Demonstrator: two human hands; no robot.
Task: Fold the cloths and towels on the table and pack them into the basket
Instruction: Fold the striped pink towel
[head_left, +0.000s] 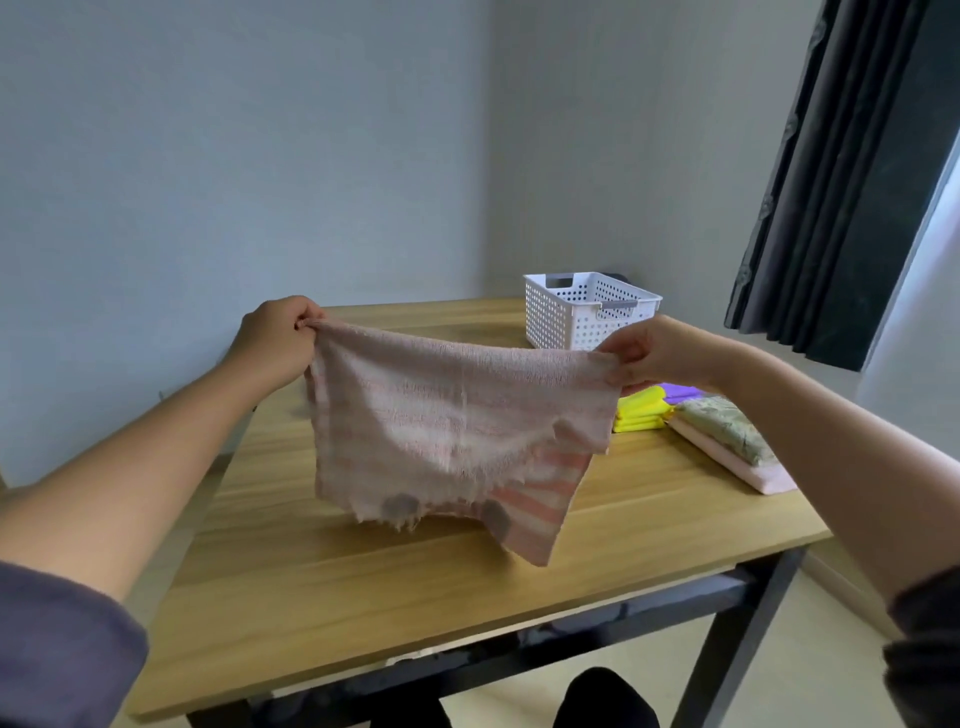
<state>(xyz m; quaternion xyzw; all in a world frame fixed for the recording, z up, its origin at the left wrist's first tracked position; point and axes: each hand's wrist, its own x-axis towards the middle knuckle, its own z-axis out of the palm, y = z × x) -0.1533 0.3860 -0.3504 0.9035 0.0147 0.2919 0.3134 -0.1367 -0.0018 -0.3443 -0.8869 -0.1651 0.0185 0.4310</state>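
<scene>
Pink striped towel (457, 431) hangs unfolded over the desk (363, 597) centre, its top corners pinched by the fingers of the left hand (278, 340) and right hand (649, 353). Folded cloths (727, 431) wait at 3 o'clock. The white basket (558, 312) at 1 o'clock seems not yet packed.

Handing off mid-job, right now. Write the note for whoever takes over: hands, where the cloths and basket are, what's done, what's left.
Left hand pinches one top corner of the pink striped towel, right hand the other; it hangs spread above the table.
White basket stands at the far right; its inside is hidden.
Done: yellow cloth, purple cloth, and green patterned cloth on pink cloth lie folded at the right edge, outside the basket.
Left: fold the towel, pack everything.
</scene>
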